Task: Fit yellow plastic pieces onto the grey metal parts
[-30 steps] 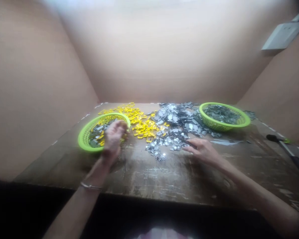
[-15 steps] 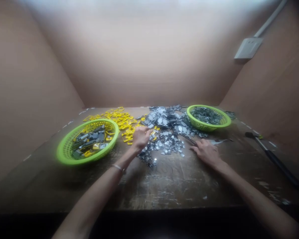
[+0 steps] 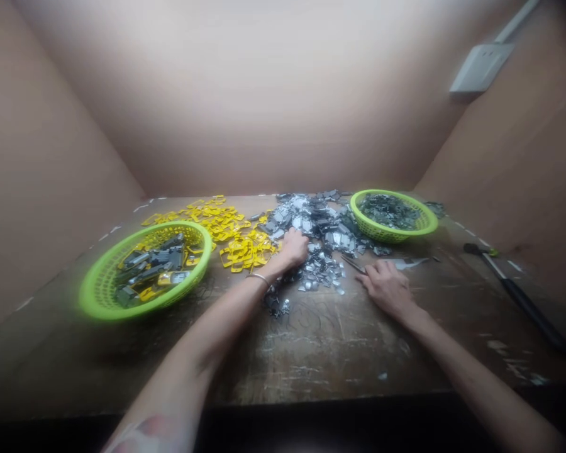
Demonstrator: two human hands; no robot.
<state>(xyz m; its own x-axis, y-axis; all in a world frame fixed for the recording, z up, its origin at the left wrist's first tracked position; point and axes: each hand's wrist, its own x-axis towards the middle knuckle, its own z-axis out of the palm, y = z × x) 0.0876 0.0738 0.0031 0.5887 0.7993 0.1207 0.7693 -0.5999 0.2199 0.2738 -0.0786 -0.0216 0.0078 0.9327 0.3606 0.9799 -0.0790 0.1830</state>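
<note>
My left hand [image 3: 295, 246], with a bracelet at its wrist, reaches into the heap of flat silver metal pieces [image 3: 302, 217]. Its fingers are curled closed, and what they grip, if anything, is hidden. My right hand [image 3: 387, 286] rests low over the table, closed on a thin dark tool [image 3: 353, 263] whose tip points toward the small silver pieces [image 3: 323, 267]. To the left of my left hand lies a spread of yellow frame-shaped pieces [image 3: 245, 248]. Just beyond my right hand is a flat pale blade-like piece [image 3: 408, 263].
A green basket [image 3: 90, 286] at the left holds grey and yellow parts. Another green basket [image 3: 382, 236] at the back right holds small dark metal pieces. A black-handled tool [image 3: 528, 305] lies along the right side. Walls enclose the worn table [image 3: 321, 352]; a socket [image 3: 483, 68] is on the right.
My left hand has moved right and forward, from beside the yellow pieces onto the silver heap. The right hand keeps its place with the thin tool. The view has shifted slightly.
</note>
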